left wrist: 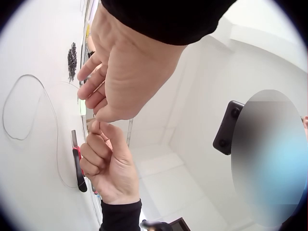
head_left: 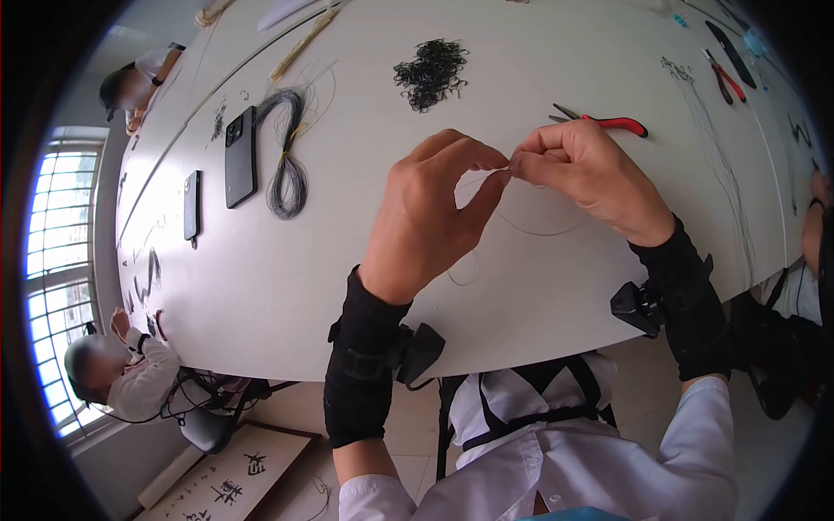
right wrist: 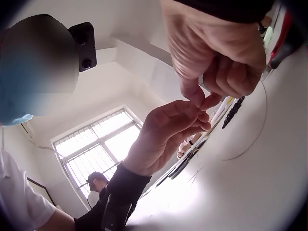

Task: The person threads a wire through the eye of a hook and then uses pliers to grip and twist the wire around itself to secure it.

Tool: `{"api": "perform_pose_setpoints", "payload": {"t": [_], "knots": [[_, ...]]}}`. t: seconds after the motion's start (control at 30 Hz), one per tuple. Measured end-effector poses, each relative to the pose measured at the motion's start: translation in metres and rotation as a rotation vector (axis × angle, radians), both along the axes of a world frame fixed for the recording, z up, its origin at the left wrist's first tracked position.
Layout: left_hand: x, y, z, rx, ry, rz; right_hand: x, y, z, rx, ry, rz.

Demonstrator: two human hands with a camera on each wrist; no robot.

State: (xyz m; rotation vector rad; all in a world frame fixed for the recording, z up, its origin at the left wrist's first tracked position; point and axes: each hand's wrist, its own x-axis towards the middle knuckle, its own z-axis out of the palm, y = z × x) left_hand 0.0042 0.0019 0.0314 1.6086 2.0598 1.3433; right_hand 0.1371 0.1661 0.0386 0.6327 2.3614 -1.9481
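Observation:
My left hand (head_left: 426, 204) and right hand (head_left: 595, 178) meet at the fingertips above the white table (head_left: 521, 295). Thumb and forefinger of each pinch a thin grey line (head_left: 540, 234) where it runs between them. Its loose part curves below the hands, and in the left wrist view the line (left wrist: 57, 132) makes a wide loop. The pinched spot is mostly hidden by fingertips. In the right wrist view, the left hand (right wrist: 163, 132) has its other fingers extended, while those of the right hand (right wrist: 216, 53) are curled in.
Beyond the hands lies a pile of small black hook-shaped pieces (head_left: 432, 74). Red-handled pliers (head_left: 618, 124) lie just past the right hand. Further left are a coil of grey line (head_left: 287, 187) and a black phone (head_left: 241, 165). Bundled strands (head_left: 725, 187) stretch along the right side.

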Motion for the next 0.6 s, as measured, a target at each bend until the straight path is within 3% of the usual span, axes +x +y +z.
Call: {"api": "perform_pose_setpoints", "payload": {"t": [0.6], "knots": [[-0.0025, -0.0012, 0.0005, -0.052, -0.127, 0.051, 0.0049, 0.0054, 0.0047, 0.095, 0.089, -0.032]]}}
